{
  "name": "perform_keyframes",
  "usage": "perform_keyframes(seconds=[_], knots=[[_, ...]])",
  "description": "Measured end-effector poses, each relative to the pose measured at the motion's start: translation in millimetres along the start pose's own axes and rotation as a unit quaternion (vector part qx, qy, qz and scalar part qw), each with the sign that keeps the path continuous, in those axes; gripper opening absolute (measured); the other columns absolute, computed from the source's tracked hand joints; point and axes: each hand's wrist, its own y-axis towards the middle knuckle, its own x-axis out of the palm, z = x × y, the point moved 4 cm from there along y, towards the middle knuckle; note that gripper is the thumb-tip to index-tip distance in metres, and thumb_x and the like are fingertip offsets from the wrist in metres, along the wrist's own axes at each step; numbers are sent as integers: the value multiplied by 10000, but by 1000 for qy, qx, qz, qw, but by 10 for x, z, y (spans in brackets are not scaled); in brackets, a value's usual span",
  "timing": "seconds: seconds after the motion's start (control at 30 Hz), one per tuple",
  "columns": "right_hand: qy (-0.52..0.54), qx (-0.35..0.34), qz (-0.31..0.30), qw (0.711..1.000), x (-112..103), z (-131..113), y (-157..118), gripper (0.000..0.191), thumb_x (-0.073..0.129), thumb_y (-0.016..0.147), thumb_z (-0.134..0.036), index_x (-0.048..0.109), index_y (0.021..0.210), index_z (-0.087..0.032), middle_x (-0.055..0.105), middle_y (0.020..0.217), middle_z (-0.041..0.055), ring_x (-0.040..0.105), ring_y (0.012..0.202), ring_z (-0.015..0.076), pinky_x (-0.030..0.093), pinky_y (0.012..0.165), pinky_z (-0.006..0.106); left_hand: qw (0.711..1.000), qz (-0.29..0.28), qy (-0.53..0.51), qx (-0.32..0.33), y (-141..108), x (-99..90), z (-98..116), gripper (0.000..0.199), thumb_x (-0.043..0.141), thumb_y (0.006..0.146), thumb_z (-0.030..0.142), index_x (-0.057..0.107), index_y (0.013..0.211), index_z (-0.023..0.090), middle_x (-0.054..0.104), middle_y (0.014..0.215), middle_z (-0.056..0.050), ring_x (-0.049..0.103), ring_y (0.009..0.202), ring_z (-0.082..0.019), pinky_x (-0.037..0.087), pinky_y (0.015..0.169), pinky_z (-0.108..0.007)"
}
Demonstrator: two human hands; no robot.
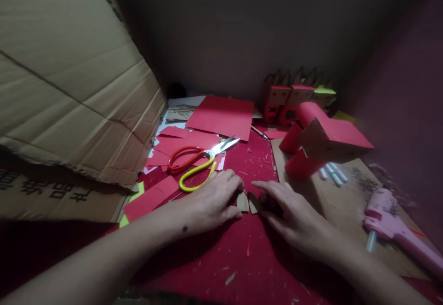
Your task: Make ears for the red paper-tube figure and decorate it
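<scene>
Two small tan cardboard pieces lie side by side on the red tabletop. My left hand (218, 199) has its thumb and fingers at the left cardboard piece (242, 202), pinching its edge. At the right cardboard piece (255, 203), my right hand (289, 208) touches the edge with its fingers, the index finger stretched out above. Scissors (207, 159) with one red and one yellow handle lie just beyond my left hand, blades parted. A red paper figure with a box-shaped head (337, 134) stands beyond my right hand on a cardboard sheet (349, 212).
A pink glue gun (391, 226) and glue sticks (334, 174) are at the right. Large cardboard (69, 74) rises at the left. Red paper (221, 113), a pencil (259, 132) and small box figures (299, 95) are at the back. Scraps dot the red table (214, 263).
</scene>
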Motion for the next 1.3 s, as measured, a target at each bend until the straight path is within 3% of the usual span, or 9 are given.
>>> perform_keyframes(seconds=[0.23, 0.37, 0.5, 0.6, 0.77, 0.9, 1.03, 1.17, 1.3], knots=[[29, 24, 46, 998, -98, 43, -37, 423, 471, 768, -10, 515, 1130, -223, 609, 940, 45, 568, 839, 174, 483, 750, 325, 999, 11, -33, -13, -28, -37, -15, 440, 716, 743, 275, 461, 1093, 198, 519, 986, -26, 464, 862, -178, 396, 722, -294], [21, 15, 53, 998, -141, 13, -45, 222, 481, 815, -50, 568, 947, -206, 600, 834, 32, 554, 764, 166, 467, 676, 307, 995, 58, -61, -53, -45, -112, -76, 157, 622, 805, 291, 510, 842, 188, 543, 798, 20, 479, 705, -129, 368, 625, -255], [-8, -16, 41, 999, -145, -49, -48, 152, 477, 863, -87, 592, 855, -185, 581, 775, 30, 528, 728, 160, 438, 654, 300, 984, 141, -59, -94, -33, -192, -121, 170, 511, 858, 249, 481, 709, 173, 512, 678, 24, 451, 620, -113, 342, 572, -246], [-44, -55, 32, 997, -112, -108, -56, 156, 480, 883, -111, 618, 838, -168, 573, 779, 46, 507, 728, 165, 422, 672, 318, 985, 158, -59, -23, -17, -169, -64, 90, 482, 849, 139, 522, 774, 167, 546, 756, 9, 482, 691, -114, 380, 645, -247], [-103, -66, 43, 992, -221, -204, -141, 221, 438, 877, -92, 621, 774, -159, 555, 778, 62, 495, 723, 173, 405, 653, 323, 993, 103, -22, 53, -15, -59, 77, 128, 463, 874, 123, 571, 815, 158, 546, 820, -23, 495, 757, -129, 396, 695, -251], [-147, 20, 34, 988, -546, -101, -272, 208, 451, 852, -130, 624, 748, -181, 594, 778, 62, 546, 715, 176, 420, 632, 304, 993, 77, 52, 74, 11, -30, 162, 144, 454, 874, 143, 563, 782, 159, 537, 829, -41, 480, 730, -149, 381, 658, -271], [-235, 215, 48, 947, -998, 339, -423, 152, 508, 790, -159, 654, 778, -200, 684, 816, 61, 617, 743, 201, 439, 629, 289, 984, 93, 102, 109, 87, -32, 224, 259, 364, 923, 215, 510, 716, 164, 528, 755, -36, 451, 650, -153, 351, 603, -285], [-264, 309, 107, 907, -1385, 689, -475, 231, 462, 793, -123, 685, 840, -164, 708, 769, 79, 636, 653, 200, 431, 555, 272, 977, 116, 122, 128, 175, -10, 240, 305, 324, 941, 252, 497, 703, 171, 527, 714, -33, 456, 623, -159, 348, 577, -281], [-269, 337, 96, 897, -1464, 758, -353, 216, 505, 786, -72, 697, 810, -168, 710, 753, 46, 638, 670, 172, 435, 568, 250, 969, 164, 127, 131, 207, -28, 178, 289, 347, 943, 261, 494, 709, 177, 535, 706, -17, 489, 638, -146, 376, 600, -264]])
